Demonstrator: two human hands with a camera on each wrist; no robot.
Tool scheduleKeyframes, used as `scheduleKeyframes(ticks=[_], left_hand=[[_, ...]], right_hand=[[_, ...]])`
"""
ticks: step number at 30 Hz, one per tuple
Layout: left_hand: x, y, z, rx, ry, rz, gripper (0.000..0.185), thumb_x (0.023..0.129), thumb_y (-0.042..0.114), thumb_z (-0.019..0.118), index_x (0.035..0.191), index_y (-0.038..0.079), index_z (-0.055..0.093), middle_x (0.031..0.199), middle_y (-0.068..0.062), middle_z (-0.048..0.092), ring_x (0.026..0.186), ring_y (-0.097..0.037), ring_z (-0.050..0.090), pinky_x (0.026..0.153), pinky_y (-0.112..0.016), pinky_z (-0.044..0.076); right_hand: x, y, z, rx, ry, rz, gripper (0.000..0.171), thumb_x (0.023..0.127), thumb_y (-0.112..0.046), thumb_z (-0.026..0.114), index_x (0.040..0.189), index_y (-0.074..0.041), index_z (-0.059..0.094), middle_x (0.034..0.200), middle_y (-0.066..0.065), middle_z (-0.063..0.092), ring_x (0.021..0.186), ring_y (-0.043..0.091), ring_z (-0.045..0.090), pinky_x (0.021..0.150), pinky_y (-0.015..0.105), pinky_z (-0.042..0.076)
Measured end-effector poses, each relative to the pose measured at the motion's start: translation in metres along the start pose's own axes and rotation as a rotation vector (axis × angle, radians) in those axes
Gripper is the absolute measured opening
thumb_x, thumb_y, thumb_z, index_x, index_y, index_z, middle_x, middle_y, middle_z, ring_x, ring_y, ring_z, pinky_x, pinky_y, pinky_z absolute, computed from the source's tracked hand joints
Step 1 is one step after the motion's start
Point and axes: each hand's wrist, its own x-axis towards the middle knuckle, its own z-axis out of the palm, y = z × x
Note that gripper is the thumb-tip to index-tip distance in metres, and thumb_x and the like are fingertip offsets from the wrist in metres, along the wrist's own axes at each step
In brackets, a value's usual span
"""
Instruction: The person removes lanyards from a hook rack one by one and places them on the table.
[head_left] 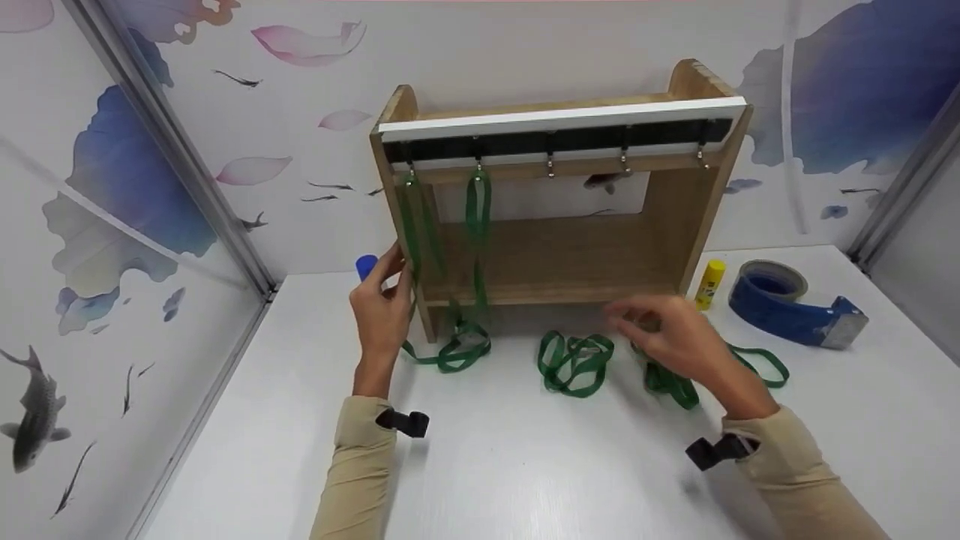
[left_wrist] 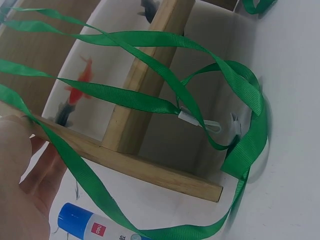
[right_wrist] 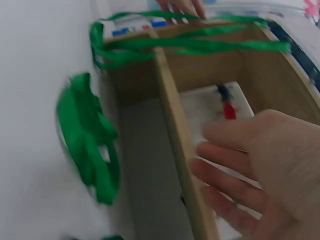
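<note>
A small wooden shelf (head_left: 555, 294) stands on the table with a row of metal hooks along its black-and-white front strip (head_left: 517, 142). Green lanyards (head_left: 478, 202) hang from the two leftmost hooks, their lower ends trailing onto the tabletop. My left hand (head_left: 379, 311) grips the left side panel (left_wrist: 165, 175) of the shelf at its edge. In the left wrist view a lanyard shows a white clip (left_wrist: 192, 120). My right hand (head_left: 671, 334) hovers before the shelf's lower right, fingers loosely bent and holding nothing. Beneath it lies a bundled green lanyard (head_left: 675, 386), partly hidden by the hand.
Another coiled green lanyard (head_left: 574, 364) lies before the shelf's middle. To the right stand a yellow glue stick (head_left: 709, 285) and a blue tape dispenser (head_left: 795, 311). A blue-capped glue stick (head_left: 366, 266) is behind my left hand. Patterned walls (head_left: 150, 187) enclose the white table.
</note>
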Motion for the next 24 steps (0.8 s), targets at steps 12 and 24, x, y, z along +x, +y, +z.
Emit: scheduleKeyframes(ticks=[12,24], left_hand=[[0.000,0.000,-0.002,0.006,0.004,-0.013,0.042,0.108,0.028,0.069,0.150,0.022,0.067,0.142,0.003,0.074,0.121,-0.017,0.076,0.091,-0.039,0.068],[0.000,0.001,-0.007,0.018,-0.006,-0.022,0.039,0.106,0.027,0.072,0.145,0.022,0.071,0.131,0.000,0.080,0.116,-0.018,0.076,0.100,-0.045,0.065]], right_hand=[[-0.002,0.039,-0.041,0.090,0.558,0.275,0.047,0.102,-0.037,0.078,0.138,-0.011,0.067,0.133,0.010,0.075,0.113,0.013,0.073,0.093,0.008,0.055],[0.004,0.051,-0.019,0.066,0.402,0.253,0.056,0.108,-0.027,0.070,0.157,-0.007,0.056,0.152,0.023,0.064,0.135,0.047,0.066,0.101,0.062,0.059]])
